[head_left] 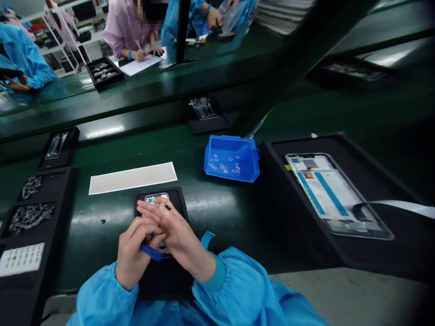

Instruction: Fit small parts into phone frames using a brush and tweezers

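My left hand (134,249) is closed around a slim blue tool (151,252), whose end sticks out below the fingers. Crossing in front of it, my right hand (180,237) has its fingers pressed together and pointing left, with a small black part (167,207) between them. The two hands touch at the fingertips. Beneath them a phone frame (157,196) lies in a black tray (178,199); most of it is hidden by the hands.
A blue bin (232,174) with several small rings stands ahead right. A pale strip (132,178) lies ahead. At left, a compartmented black tray (64,194) holds small black parts (32,217). Another phone frame (336,194) lies at right. Co-workers (131,27) work across the bench.
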### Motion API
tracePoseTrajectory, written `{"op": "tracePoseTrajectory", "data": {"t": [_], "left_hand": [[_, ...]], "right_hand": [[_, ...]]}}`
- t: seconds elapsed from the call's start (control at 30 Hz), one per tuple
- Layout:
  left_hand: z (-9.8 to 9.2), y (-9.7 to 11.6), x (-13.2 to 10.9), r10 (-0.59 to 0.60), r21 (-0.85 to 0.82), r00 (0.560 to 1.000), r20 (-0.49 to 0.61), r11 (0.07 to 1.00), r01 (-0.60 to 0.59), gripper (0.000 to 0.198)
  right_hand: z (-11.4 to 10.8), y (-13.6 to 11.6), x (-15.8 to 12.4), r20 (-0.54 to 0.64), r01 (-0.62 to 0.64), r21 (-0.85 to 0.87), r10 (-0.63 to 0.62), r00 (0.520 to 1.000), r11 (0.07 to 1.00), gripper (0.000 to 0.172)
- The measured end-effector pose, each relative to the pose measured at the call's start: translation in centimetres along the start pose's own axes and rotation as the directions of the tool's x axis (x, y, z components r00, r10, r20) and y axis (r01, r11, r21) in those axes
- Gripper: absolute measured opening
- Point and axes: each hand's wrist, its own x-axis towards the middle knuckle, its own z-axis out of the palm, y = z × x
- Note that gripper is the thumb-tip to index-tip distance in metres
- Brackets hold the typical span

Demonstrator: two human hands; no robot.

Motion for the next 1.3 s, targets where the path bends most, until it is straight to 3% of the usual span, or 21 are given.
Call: {"op": "tracePoseTrajectory", "data": {"t": [0.07, 0.13, 0.3, 0.47, 0.73, 0.83, 0.9, 0.93, 1.0, 1.07, 1.1, 1.17, 1.23, 1.3], "left_hand": [[-0.4, -0.2, 0.0, 0.079, 0.106, 0.992, -0.103, 0.992, -0.068, 0.014], [-0.6, -0.5, -0.1, 0.173, 0.219, 0.972, -0.157, 0.966, -0.137, 0.015], [-0.4, -1.4, -0.6, 0.252, 0.286, 0.953, -0.171, 0.938, -0.197, 0.017], [0.0, -1.9, -1.2, 0.262, 0.313, 0.946, -0.189, 0.929, -0.195, 0.017], [0.3, -1.8, -1.5, 0.322, 0.362, 0.94, -0.11, 0.894, -0.264, 0.025], [-0.1, -1.6, -1.4, 0.265, 0.312, 0.951, -0.159, 0.928, -0.206, 0.025], [-0.5, -1.5, -1.2, 0.157, 0.192, 0.949, -0.272, 0.976, -0.107, 0.013], [-0.8, -1.5, -1.1, 0.09, 0.107, 0.933, -0.348, 0.993, -0.056, 0.017], [-1.1, -1.3, -0.8, -0.018, -0.04, 0.868, -0.496, 0.999, -0.002, 0.046], [-1.3, -1.0, -0.5, -0.052, -0.098, 0.81, -0.584, 0.995, -0.007, 0.065], [-1.4, -0.8, -0.4, -0.057, -0.105, 0.809, -0.585, 0.994, -0.006, 0.069], [-1.5, -0.3, -0.5, -0.07, -0.124, 0.854, -0.516, 0.992, 0.006, 0.066], [-1.7, 0.3, -0.8, -0.118, -0.145, 0.92, -0.374, 0.987, 0.068, 0.05], [-1.9, 0.7, -1.2, -0.174, -0.139, 0.951, -0.255, 0.98, 0.142, 0.026]], "right_hand": [[-0.4, 0.4, -0.6, -0.041, 0.07, -0.022, -0.071, 0.997, 0.997, 0.043], [-0.7, 0.7, -1.1, -0.058, 0.061, -0.044, -0.064, 0.996, 0.997, 0.042], [-1.2, 1.1, -1.3, -0.042, -0.03, -0.018, 0.03, 0.999, 0.999, 0.039], [-1.4, 1.1, -0.6, -0.034, -0.037, 0.006, 0.037, 0.999, 0.999, 0.039], [-2.4, 1.4, -0.1, -0.069, -0.019, -0.016, 0.018, 0.997, 1.0, 0.04], [-2.4, 1.1, -0.1, -0.114, 0.021, -0.077, -0.029, 0.993, 0.997, 0.042], [-2.4, 0.9, 0.0, -0.14, 0.059, -0.138, -0.079, 0.987, 0.989, 0.044], [-2.4, 0.7, 0.0, -0.148, 0.081, -0.174, -0.108, 0.983, 0.981, 0.044], [-2.4, 0.6, 0.1, -0.152, 0.125, -0.258, -0.168, 0.974, 0.958, 0.042], [-2.4, 0.6, 0.2, -0.146, 0.17, -0.351, -0.233, 0.961, 0.921, 0.037], [-2.4, 0.7, 0.2, -0.138, 0.192, -0.394, -0.265, 0.954, 0.899, 0.035], [-2.3, 0.9, 0.2, -0.118, 0.231, -0.458, -0.316, 0.941, 0.859, 0.032], [-2.2, 1.0, 0.1, -0.112, 0.247, -0.485, -0.339, 0.934, 0.839, 0.03], [-2.0, 1.0, 0.0, -0.123, 0.244, -0.491, -0.343, 0.931, 0.836, 0.031]]}}
